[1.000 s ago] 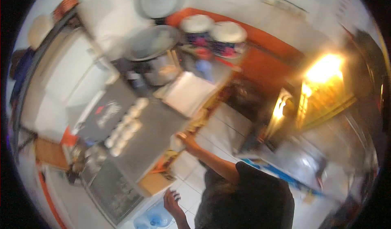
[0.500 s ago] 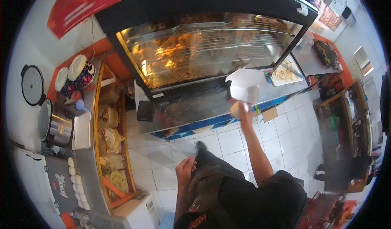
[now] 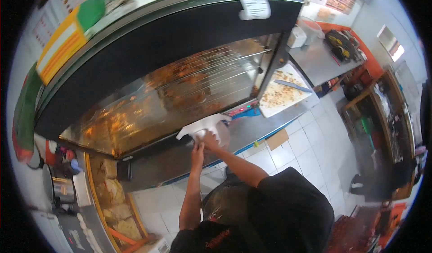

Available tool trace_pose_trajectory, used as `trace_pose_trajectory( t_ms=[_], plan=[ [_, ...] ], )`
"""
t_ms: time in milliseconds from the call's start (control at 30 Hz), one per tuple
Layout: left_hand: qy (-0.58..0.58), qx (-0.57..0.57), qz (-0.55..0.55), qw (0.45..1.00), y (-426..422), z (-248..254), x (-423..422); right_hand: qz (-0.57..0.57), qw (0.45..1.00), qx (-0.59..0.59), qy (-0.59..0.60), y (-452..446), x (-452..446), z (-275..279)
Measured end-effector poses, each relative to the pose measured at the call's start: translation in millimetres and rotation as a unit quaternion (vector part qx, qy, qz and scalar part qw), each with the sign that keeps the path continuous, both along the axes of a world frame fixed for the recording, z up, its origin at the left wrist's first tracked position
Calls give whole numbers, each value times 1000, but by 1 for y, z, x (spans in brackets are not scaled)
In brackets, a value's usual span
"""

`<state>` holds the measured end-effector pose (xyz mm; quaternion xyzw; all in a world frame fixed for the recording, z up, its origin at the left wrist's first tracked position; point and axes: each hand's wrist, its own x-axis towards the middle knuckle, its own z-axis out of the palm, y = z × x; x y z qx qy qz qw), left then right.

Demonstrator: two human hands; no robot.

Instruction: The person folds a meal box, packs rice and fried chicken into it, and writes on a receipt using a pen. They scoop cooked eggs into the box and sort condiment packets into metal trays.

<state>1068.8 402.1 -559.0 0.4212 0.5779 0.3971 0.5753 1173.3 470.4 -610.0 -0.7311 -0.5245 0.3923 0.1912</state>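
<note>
A white open paper box (image 3: pixel 219 126) stands on the metal counter in front of the glass display case. My right hand (image 3: pixel 210 141) reaches over the box's near side, its fingers around a small pale round item, partly hidden. Beside it on the left, my left hand (image 3: pixel 198 150) has its fingers pressed together close to the same item and the box edge; what it holds, if anything, is too small to make out.
The display case (image 3: pixel 180 79) holds cooked food on racks. To its right lie a white cutting board (image 3: pixel 274 103) with crumbs and a knife (image 3: pixel 292 85). A wooden shelf (image 3: pixel 96 199) with bags is at left; a glass-fronted cabinet (image 3: pixel 360 113) stands at right.
The view has turned from the left-hand counter to the display case and moved nearer to it. My right hand has carried the pale item to the box, and my left hand has come up beside it.
</note>
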Motion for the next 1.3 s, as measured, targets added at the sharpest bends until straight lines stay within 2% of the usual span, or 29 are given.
trace_pose_trajectory(
  t_ms=[33, 100, 167, 200, 233, 267, 333, 400, 433, 500, 600, 633, 700, 733, 800, 867, 900, 933, 967, 1000, 1033, 1067, 1100, 1133, 1167, 1200, 1233, 1267, 1300],
  plan=[
    [-36, 20, 14, 999, -1, 18, 8, 14, 1000, 10, 7, -1, -5, -8],
    [-50, 15, 91, 995, 3, -59, -11, 19, 999, 24, 14, -3, 7, -11],
    [-74, -16, 166, 983, -12, -30, -10, 23, 989, 139, -47, -15, 22, 8],
    [-69, -15, 156, 985, -16, -33, -14, 13, 989, 140, -43, -19, 39, 24],
    [-60, -24, 182, 981, -14, -39, -20, -14, 984, 165, 67, -16, 69, 53],
    [-50, -37, 210, 976, -11, -45, -26, -39, 966, 187, 175, -14, 97, 83],
    [-44, -20, 162, 986, -6, -38, -29, -169, 890, 397, 148, 2, 140, 128],
    [-35, -6, 110, 993, -10, -25, -22, -268, 804, 521, 101, 33, 171, 158],
    [-38, -9, 73, 997, -7, -12, -19, -279, 802, 519, 102, 41, 168, 163],
    [-24, -16, -5, 1000, 5, -14, -18, -300, 844, 428, 119, 64, 169, 178],
    [-27, -40, 24, 999, 2, -24, -11, -239, 860, 417, 170, 46, 159, 195],
    [-33, -41, 40, 998, -5, -14, -3, -242, 861, 412, 175, 35, 156, 190],
    [-22, -53, 56, 997, -6, -19, 8, -90, 890, 392, 218, 27, 160, 185],
    [-14, -68, 73, 995, -11, -20, 14, -89, 889, 389, 224, 20, 169, 193],
    [11, -63, 104, 993, -20, -19, 29, 47, 910, 361, 198, 0, 199, 205],
    [32, -47, 143, 988, -18, -13, 40, -81, 906, 273, 312, -11, 254, 190],
    [24, -32, 207, 977, -24, -12, 47, -244, 849, 302, 357, -6, 279, 168],
    [17, -19, 270, 962, -31, -11, 54, -296, 876, 255, 284, -3, 322, 175],
    [18, -21, 288, 957, -36, -7, 66, -328, 844, 340, 253, 20, 360, 138],
    [9, 2, 309, 951, -36, 0, 82, -354, 850, 370, 123, 46, 392, 98],
    [3, 26, 338, 941, -40, 5, 91, -381, 838, 374, 111, 69, 410, 78],
    [37, 76, 325, 942, -36, -1, 86, -389, 845, 343, 131, 91, 428, 54],
    [78, 123, 311, 939, -33, -8, 75, -407, 852, 318, 91, 117, 444, 23],
    [139, 206, 362, 899, -18, 4, 71, -392, 850, 326, 131, 126, 451, 19],
    [217, 226, 398, 862, 0, 57, 78, -392, 872, 249, 154, 154, 473, -31],
    [328, 253, 406, 815, 15, 93, 68, -420, 868, 193, 184, 154, 462, -7],
    [351, 339, 400, 776, 34, 138, 66, -326, 907, 109, 244, 154, 475, -12],
    [506, 341, 364, 704, 45, 163, 49, -331, 894, 87, 291, 153, 469, -3],
    [557, 394, 344, 645, 64, 189, 57, -276, 918, 147, 245, 161, 477, -25]
  ],
)
